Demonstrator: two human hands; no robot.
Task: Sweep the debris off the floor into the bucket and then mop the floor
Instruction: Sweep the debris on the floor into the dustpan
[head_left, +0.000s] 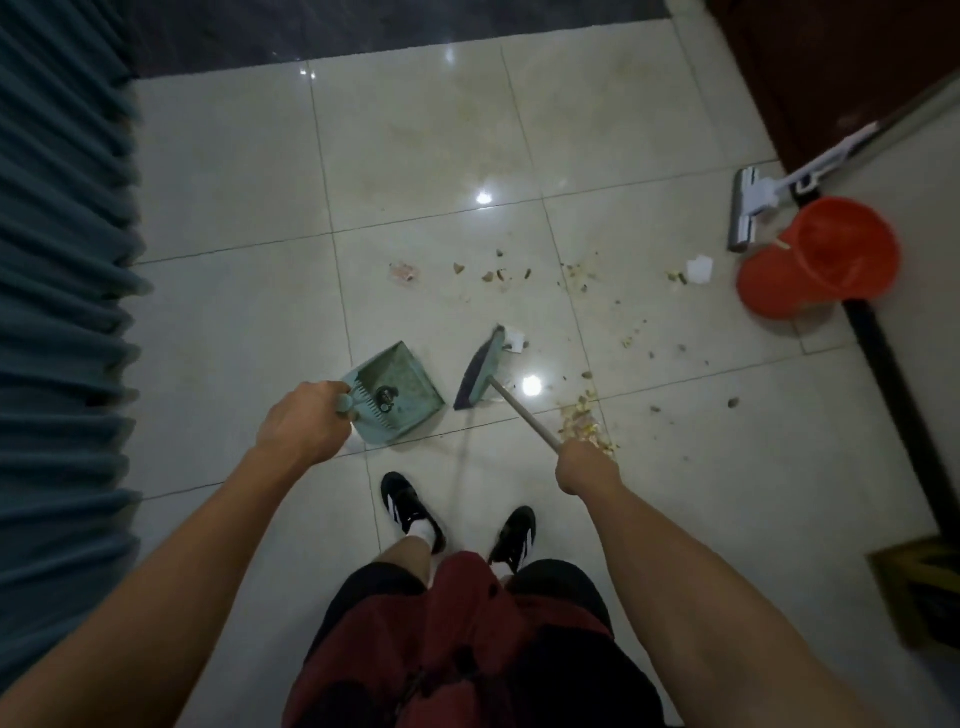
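Shorts (467, 649) and shoes (410, 506) nearest camera, just behind dustpan (397, 392). Left hand (301, 423) wraps dustpan handle, fingers curled tight. Right hand (587, 467) fisted round broom (480, 371) shaft; broom head just right of dustpan, touching white scrap. Debris (582, 275) scattered right of and beyond dustpan; bucket (818, 254) and mop (753, 202) well right of it. Risks: hard stroke flicks crumbs past pan; pan lip lifting lets dirt slide under; pile near right hand missed.
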